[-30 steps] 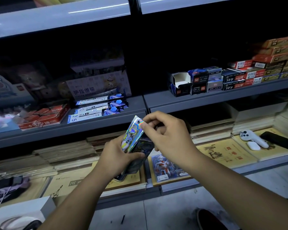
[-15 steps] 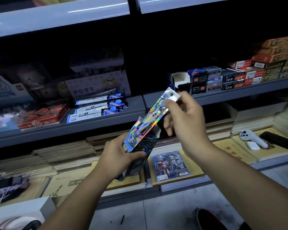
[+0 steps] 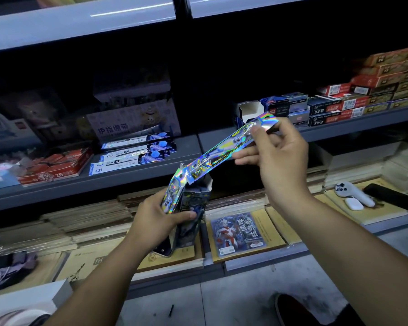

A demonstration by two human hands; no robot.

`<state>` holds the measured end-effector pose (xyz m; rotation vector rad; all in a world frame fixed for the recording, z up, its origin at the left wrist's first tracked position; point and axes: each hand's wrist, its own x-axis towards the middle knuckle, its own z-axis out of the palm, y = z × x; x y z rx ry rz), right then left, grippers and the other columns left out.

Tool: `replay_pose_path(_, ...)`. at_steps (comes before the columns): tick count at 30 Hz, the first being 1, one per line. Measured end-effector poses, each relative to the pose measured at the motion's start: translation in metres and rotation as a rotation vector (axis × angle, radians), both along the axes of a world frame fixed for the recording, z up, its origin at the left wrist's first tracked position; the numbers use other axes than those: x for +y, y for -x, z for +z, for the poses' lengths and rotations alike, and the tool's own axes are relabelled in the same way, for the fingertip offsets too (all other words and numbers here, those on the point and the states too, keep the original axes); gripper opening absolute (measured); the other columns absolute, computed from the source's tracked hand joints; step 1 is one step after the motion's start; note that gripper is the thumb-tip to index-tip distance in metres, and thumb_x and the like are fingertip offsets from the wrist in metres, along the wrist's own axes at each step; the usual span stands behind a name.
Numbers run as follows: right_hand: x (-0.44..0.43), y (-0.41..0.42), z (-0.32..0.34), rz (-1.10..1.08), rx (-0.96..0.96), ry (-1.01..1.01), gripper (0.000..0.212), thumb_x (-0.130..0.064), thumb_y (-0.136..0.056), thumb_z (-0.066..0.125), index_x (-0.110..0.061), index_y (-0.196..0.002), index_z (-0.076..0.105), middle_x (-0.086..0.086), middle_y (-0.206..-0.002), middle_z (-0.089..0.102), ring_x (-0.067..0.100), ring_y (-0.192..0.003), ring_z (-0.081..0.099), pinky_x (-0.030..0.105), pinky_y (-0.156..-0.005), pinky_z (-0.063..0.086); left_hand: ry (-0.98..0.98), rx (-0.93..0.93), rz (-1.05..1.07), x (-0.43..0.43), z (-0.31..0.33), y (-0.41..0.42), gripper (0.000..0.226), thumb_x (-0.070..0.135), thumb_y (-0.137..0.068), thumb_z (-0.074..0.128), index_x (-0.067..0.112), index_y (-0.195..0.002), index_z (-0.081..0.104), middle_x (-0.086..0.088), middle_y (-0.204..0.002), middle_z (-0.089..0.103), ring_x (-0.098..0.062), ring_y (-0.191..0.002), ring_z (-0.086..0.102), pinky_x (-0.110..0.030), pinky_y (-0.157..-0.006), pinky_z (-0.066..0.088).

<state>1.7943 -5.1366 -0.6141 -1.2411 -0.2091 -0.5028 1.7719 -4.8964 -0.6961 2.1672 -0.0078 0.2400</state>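
— Left grip?
— The left grip (image 3: 156,222) is clamped round a dark box (image 3: 193,205), upright above the lower shelf (image 3: 257,261).
— Right?
— The right grip (image 3: 278,158) pinches the upper end of a holographic strip (image 3: 224,151) that slants up from the box's open top. The room is dim.

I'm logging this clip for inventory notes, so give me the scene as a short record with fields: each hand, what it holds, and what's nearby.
Setting: shop shelves of stationery and boxes
Left hand: grips a dark box, top flap open, with a second shiny pack against it
Right hand: pinches the upper end of a long holographic pack
Pack position: tilted, lower end at the box's open top
Nearby: card packet, white controller and black phone on the bottom shelf
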Motion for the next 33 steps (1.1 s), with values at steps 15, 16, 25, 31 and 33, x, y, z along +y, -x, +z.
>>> replay_pose_path(15,-0.013,-0.012,-0.010,-0.074,-0.012,0.133,0.011,-0.010,-0.106,0.053,-0.004,-0.098,0.056,0.027,-0.079,0.064,0.030,-0.059,0.074,0.033,-0.052,0.059,0.159,0.070,0.035,-0.002,0.009,0.004,0.041,0.014,-0.068,0.094,0.021,-0.103,0.075,0.008,-0.093,0.081,-0.012,-0.089,0.077,-0.031,-0.081,0.057)
replay_pose_path(16,-0.013,-0.012,-0.009,-0.085,-0.005,0.128,0.011,-0.010,-0.106,0.053,-0.004,-0.098,0.056,0.029,-0.081,0.063,0.030,-0.059,0.074,0.034,-0.052,0.060,0.176,0.066,0.033,-0.002,0.009,0.005,0.041,0.012,-0.068,0.094,0.020,-0.103,0.075,0.006,-0.094,0.081,-0.013,-0.089,0.077,-0.031,-0.082,0.058)
replay_pose_path(25,-0.011,-0.003,-0.001,-0.074,-0.117,0.177,0.013,-0.011,-0.106,0.053,0.002,-0.106,0.057,0.018,-0.085,0.068,0.028,-0.064,0.075,0.040,-0.061,0.063,0.200,0.026,0.025,-0.004,0.010,0.002,0.062,0.014,-0.060,0.098,0.017,-0.113,0.066,0.003,-0.100,0.080,-0.014,-0.093,0.076,-0.026,-0.081,0.058)
replay_pose_path(31,-0.002,0.005,-0.003,0.037,-0.170,0.320,0.007,-0.009,-0.103,0.059,-0.011,-0.100,0.065,0.011,-0.082,0.069,0.027,-0.066,0.073,0.044,-0.063,0.063,0.229,0.007,-0.011,-0.005,0.012,0.004,0.068,0.011,-0.058,0.098,0.014,-0.116,0.063,-0.001,-0.104,0.079,-0.020,-0.099,0.076,-0.034,-0.088,0.060)
replay_pose_path(33,0.002,0.007,-0.004,0.095,-0.148,0.383,0.008,-0.009,-0.101,0.062,-0.013,-0.098,0.068,0.008,-0.083,0.070,0.024,-0.062,0.071,0.036,-0.057,0.060,0.249,0.004,-0.030,-0.006,0.013,0.005,0.066,0.007,-0.060,0.097,0.016,-0.117,0.065,0.002,-0.105,0.080,-0.017,-0.098,0.076,-0.031,-0.086,0.060)
